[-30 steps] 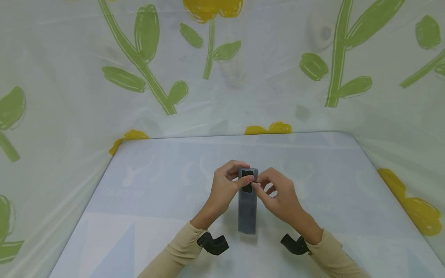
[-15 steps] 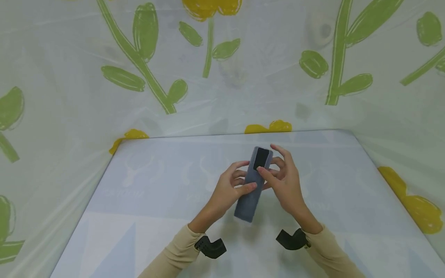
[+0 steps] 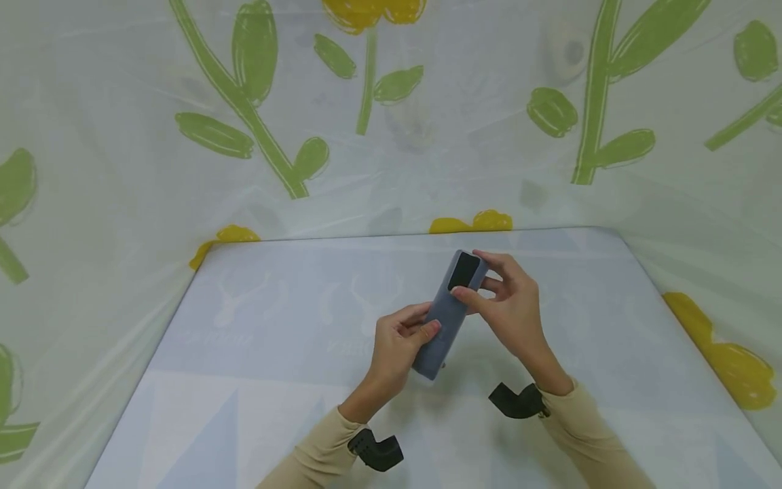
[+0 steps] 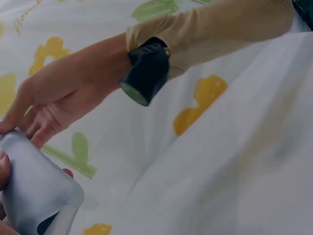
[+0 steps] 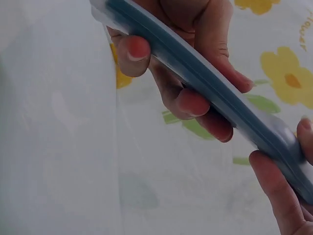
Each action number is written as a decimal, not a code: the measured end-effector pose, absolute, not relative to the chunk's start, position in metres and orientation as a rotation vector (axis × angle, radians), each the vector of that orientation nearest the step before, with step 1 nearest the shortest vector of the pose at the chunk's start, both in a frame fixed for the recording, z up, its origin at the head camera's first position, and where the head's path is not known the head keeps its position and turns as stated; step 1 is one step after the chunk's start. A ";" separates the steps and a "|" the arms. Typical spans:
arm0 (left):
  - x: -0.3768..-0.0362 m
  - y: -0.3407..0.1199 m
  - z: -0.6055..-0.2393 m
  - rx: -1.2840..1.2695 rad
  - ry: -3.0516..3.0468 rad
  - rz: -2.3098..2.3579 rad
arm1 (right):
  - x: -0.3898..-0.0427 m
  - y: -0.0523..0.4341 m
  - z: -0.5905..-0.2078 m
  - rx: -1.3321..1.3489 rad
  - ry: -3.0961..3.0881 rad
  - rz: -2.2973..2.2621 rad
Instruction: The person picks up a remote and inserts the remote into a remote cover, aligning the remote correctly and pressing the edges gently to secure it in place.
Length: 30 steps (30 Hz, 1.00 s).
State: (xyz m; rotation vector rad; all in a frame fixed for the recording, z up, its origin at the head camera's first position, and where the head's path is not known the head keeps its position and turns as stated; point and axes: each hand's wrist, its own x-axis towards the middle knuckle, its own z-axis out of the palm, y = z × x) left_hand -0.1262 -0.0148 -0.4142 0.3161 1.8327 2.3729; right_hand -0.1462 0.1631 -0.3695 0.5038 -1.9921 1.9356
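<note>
- Floral sheeting point(image 3: 391, 136) fills the frame's top, behind the pale table point(image 3: 256, 380).
- Left hand point(image 3: 397, 343) grips the gray case point(image 3: 449, 316) low.
- Right hand point(image 3: 510, 305) pinches its upper end, centre frame.

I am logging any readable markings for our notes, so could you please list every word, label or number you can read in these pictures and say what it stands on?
Table cover: faint pale lettering beside deer-head motifs, too washed out to read.
Flowered sheet: cursive yellow word by a flower, cut off and blurred, not readable.
Flowered sheet, right wrist view: the same kind of script at the edge, unreadable.
Grey case held by left hand and right hand: no text visible.
</note>
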 end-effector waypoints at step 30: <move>-0.141 -0.014 -0.399 0.388 1.967 2.273 | -0.154 0.172 -0.368 0.619 -2.062 1.986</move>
